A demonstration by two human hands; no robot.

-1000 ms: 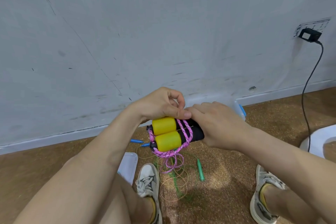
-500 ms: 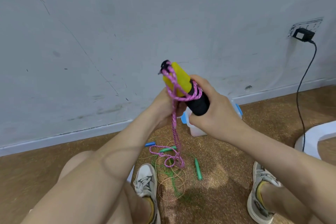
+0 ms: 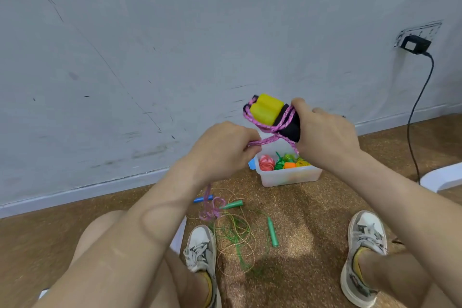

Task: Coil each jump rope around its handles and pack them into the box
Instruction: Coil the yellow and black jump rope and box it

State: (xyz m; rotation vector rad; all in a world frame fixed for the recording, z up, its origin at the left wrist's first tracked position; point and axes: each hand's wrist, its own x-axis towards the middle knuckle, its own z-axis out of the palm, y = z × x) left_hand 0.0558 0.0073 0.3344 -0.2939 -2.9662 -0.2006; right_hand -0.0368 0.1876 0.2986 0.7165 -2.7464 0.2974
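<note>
My right hand (image 3: 325, 135) grips the black ends of two yellow-and-black handles (image 3: 268, 110), held side by side above the box. A pink braided rope (image 3: 270, 131) is wound around them. My left hand (image 3: 222, 150) pinches that rope and holds it taut to the left of the handles. The rope's loose end hangs under my left wrist to a small pile on the floor (image 3: 211, 210). The clear plastic box (image 3: 287, 175) stands by the wall and holds several coiled ropes in red, green, orange and yellow.
A green rope (image 3: 235, 240) with green handles lies tangled on the brown floor between my shoes (image 3: 201, 250). A blue handle (image 3: 201, 199) lies near it. A black cable (image 3: 415, 117) hangs from a wall socket at right. A white lid (image 3: 180, 235) shows beside my left knee.
The handles have tipped from nearly upright to pointing left, and moved right. My left hand has come away from them and now pulls the pink rope out sideways.
</note>
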